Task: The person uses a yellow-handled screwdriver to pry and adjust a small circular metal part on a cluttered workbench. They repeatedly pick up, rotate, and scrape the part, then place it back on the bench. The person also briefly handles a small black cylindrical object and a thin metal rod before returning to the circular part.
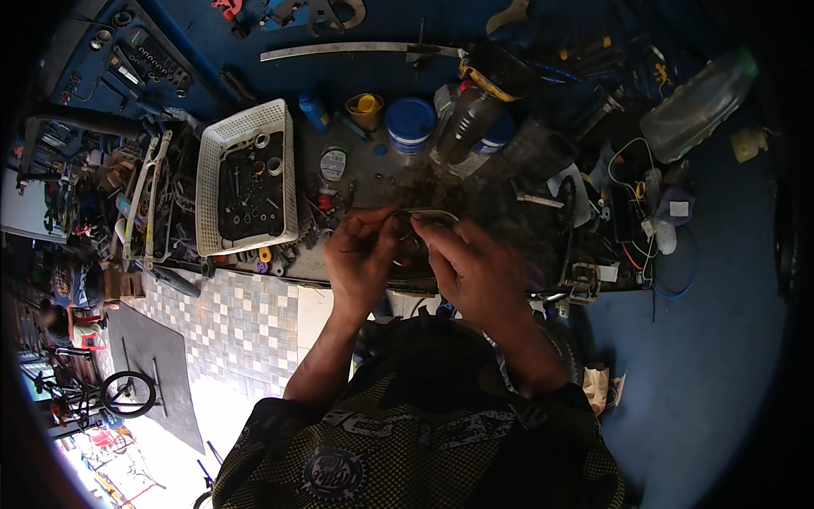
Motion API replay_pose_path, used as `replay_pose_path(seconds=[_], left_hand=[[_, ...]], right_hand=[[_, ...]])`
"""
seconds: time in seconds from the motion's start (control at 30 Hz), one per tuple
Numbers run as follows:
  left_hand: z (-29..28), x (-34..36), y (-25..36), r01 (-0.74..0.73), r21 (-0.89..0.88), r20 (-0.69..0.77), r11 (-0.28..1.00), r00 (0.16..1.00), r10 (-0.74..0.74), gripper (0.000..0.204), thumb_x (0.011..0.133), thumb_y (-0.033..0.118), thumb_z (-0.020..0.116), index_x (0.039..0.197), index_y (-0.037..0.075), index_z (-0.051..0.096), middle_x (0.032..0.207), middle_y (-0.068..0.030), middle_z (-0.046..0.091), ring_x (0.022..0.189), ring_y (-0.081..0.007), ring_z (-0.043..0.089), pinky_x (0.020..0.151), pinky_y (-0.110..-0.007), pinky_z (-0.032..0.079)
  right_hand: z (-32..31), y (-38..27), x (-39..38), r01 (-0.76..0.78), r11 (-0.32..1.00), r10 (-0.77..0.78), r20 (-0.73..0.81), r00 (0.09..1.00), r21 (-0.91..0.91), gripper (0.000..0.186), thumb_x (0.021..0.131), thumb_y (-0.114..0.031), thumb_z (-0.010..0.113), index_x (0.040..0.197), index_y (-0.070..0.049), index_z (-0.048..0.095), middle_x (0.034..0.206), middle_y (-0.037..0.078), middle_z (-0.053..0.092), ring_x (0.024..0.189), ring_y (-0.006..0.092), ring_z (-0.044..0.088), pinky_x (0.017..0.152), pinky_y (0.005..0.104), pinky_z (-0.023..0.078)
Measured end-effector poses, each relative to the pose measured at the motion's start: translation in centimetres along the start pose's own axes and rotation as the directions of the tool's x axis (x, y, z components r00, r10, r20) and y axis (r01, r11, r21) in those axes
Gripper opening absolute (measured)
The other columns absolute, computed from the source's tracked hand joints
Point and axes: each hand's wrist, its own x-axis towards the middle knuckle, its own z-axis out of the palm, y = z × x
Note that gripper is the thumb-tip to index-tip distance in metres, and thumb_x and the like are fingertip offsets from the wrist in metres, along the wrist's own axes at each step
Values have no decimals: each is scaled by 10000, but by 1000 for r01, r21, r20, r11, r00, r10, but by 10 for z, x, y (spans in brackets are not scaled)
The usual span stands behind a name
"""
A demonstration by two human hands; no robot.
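Small dark part (402, 224) sits at the near edge of the workbench (381, 191), right of the white perforated basket (291, 191) and near of the blue-lidded tub (411, 119); left hand (359, 267) appears pinched on it, right hand (475, 265) brings its fingertips against its right side, closure not determinable. Judged light and stiff, material unclear, possibly slippery if greasy. Best hold: thumb and index at the outer edge, left side, other hand steadying opposite, since fingers hide most of it.
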Motion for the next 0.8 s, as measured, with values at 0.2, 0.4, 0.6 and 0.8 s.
replay_pose_path(seconds=[0.2,0.4,0.6,0.8], left_hand=[[-2,-1,-3,-42,107,46,993,998,37,218,1004,-20,659,1219,-53,652,1053,-140,760,842,-128,734,676,-251,593],[-8,0,-3,-109,294,106,950,991,82,264,1002,-26,659,1263,-66,648,1119,-143,754,1022,-138,719,810,-254,588],[-18,8,-3,-216,400,193,891,970,149,258,996,31,683,1246,-30,663,1032,-143,782,820,-138,759,690,-271,600],[-22,8,2,-49,346,210,937,977,-26,242,1006,-41,644,1244,-67,678,1136,-139,745,974,-140,730,763,-247,599]], right_hand=[[2,-4,-2,1,991,-7,-42,999,-131,424,873,-133,756,1281,-247,736,876,25,628,679,242,689,575,388,558],[5,-7,-4,41,972,-28,59,998,-230,600,804,-165,765,1386,-235,636,973,50,569,773,257,702,553,388,587],[-13,9,14,-38,999,39,233,972,-9,383,924,-140,684,1304,-188,686,1040,105,719,811,322,744,647,439,613],[-25,19,29,59,997,-69,201,977,56,335,946,-146,684,1264,-238,738,951,72,754,776,297,726,670,425,570]])
